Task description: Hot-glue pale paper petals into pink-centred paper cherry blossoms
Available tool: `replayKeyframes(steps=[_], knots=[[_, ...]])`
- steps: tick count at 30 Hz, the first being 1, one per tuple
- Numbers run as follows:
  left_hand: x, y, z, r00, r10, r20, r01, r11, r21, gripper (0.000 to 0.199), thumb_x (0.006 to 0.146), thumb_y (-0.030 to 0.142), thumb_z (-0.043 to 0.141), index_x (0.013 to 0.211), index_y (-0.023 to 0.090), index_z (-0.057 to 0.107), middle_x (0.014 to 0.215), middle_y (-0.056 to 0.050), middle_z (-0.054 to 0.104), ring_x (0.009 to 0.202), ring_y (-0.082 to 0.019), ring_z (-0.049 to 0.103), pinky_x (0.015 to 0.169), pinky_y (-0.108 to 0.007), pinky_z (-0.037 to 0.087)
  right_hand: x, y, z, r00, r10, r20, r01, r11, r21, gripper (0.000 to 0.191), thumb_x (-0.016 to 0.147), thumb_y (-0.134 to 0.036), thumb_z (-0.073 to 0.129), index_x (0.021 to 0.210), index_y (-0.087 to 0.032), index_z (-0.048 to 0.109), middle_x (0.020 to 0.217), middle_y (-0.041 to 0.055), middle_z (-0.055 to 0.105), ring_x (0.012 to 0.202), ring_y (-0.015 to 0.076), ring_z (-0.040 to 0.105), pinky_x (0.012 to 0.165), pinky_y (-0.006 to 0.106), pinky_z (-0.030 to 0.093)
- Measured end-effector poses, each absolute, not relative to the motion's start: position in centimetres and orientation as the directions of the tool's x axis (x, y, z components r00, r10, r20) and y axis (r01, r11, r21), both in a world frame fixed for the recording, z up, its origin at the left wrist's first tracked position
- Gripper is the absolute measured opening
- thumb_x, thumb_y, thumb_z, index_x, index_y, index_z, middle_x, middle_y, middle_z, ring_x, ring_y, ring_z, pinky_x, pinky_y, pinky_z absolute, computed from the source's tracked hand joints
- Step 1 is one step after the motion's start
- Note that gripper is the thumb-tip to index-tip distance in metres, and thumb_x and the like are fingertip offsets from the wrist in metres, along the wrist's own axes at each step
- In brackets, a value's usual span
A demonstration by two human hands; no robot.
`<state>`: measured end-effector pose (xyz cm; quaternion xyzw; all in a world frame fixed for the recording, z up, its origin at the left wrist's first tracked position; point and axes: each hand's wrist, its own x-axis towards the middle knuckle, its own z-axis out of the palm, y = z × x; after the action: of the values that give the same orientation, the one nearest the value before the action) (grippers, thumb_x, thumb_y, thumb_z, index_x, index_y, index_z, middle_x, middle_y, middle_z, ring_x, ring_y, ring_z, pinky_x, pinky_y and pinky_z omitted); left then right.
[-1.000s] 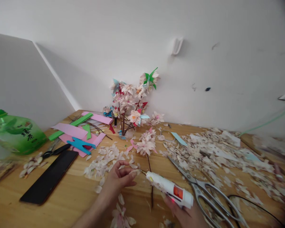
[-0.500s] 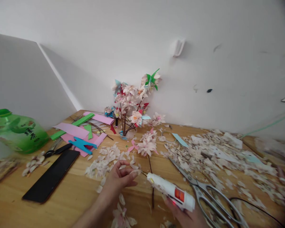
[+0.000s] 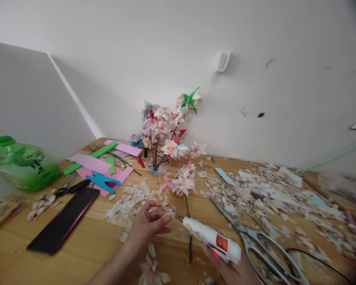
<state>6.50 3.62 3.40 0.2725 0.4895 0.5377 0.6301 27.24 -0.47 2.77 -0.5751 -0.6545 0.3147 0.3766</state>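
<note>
Between thumb and fingers my left hand [image 3: 152, 221] pinches a pale petal [image 3: 169, 212]. My right hand [image 3: 225, 265] is wrapped round a white hot glue gun [image 3: 209, 236] with an orange label, and its metal nozzle points left, right at the petal; whether they touch I cannot tell. Beneath the gun runs the brown stem of a pink-white flower [image 3: 184, 180] lying on the table. Loose petals [image 3: 130, 202] are heaped behind my left hand. A partly made flower [image 3: 152, 274] lies at the near edge of the view.
Large scissors [image 3: 246, 231] lie right of the glue gun, beside a wide spread of shell-like petals [image 3: 255, 198]. Handmade flowers [image 3: 161, 126] stand by the wall. To the left are a black phone [image 3: 63, 221], coloured strips [image 3: 91, 162] and a green bottle [image 3: 25, 164].
The glue gun has shifted very slightly left. My left hand keeps its pinch on the petal, almost still.
</note>
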Motion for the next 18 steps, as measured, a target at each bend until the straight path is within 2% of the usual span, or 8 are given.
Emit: replayKeyframes(steps=[2,7,10,14,18], knots=[[6.5,3.6,3.4,-0.054,0.945,-0.324,-0.407,0.275,0.871,0.05,0.045,0.026,0.082,0.08,0.02,0.047,0.064,-0.001,0.069,0.061,-0.018,0.066,0.053,-0.027,0.052,26.9,-0.5,3.3,-0.068,0.989,0.127,0.492,0.145,-0.859,0.03,0.074,-0.046,0.055,0.078,-0.02,0.07,0.07,0.0046,0.072,0.069,0.0224,0.067,0.067,0.025,0.053],[6.6,3.6,3.5,-0.066,0.939,-0.337,-0.398,0.285,0.872,0.05,0.046,0.025,0.082,0.08,0.02,0.046,0.062,0.0,0.068,0.06,-0.017,0.065,0.053,-0.027,0.053,26.5,-0.8,3.0,0.054,0.993,0.105,0.49,0.065,-0.869,0.033,0.07,-0.049,0.057,0.076,-0.019,0.069,0.061,0.0032,0.069,0.057,0.0205,0.064,0.057,0.025,0.053],[6.7,3.6,3.5,-0.071,0.94,-0.334,-0.398,0.28,0.874,0.05,0.045,0.026,0.083,0.08,0.02,0.047,0.06,0.001,0.067,0.059,-0.017,0.065,0.053,-0.027,0.053,26.9,-0.7,2.4,0.073,0.995,0.072,0.533,0.022,-0.846,0.038,0.069,-0.051,0.057,0.081,-0.017,0.07,0.063,0.0055,0.071,0.061,0.0231,0.066,0.059,0.027,0.054],[6.6,3.5,3.5,-0.059,0.945,-0.321,-0.407,0.271,0.872,0.051,0.045,0.027,0.083,0.081,0.02,0.047,0.062,-0.001,0.068,0.062,-0.019,0.066,0.053,-0.026,0.052,27.5,-0.3,2.4,0.007,0.998,0.057,0.569,0.043,-0.821,0.036,0.068,-0.049,0.058,0.084,-0.019,0.071,0.082,0.0083,0.074,0.08,0.0266,0.067,0.072,0.028,0.054],[6.3,3.6,3.4,-0.04,0.949,-0.313,-0.41,0.27,0.871,0.051,0.046,0.027,0.082,0.083,0.019,0.047,0.063,-0.002,0.068,0.066,-0.021,0.067,0.056,-0.028,0.052,28.2,0.1,2.3,0.058,0.995,0.086,0.56,0.039,-0.827,0.033,0.067,-0.05,0.058,0.076,-0.021,0.072,0.067,0.005,0.074,0.07,0.0249,0.068,0.063,0.025,0.055]])
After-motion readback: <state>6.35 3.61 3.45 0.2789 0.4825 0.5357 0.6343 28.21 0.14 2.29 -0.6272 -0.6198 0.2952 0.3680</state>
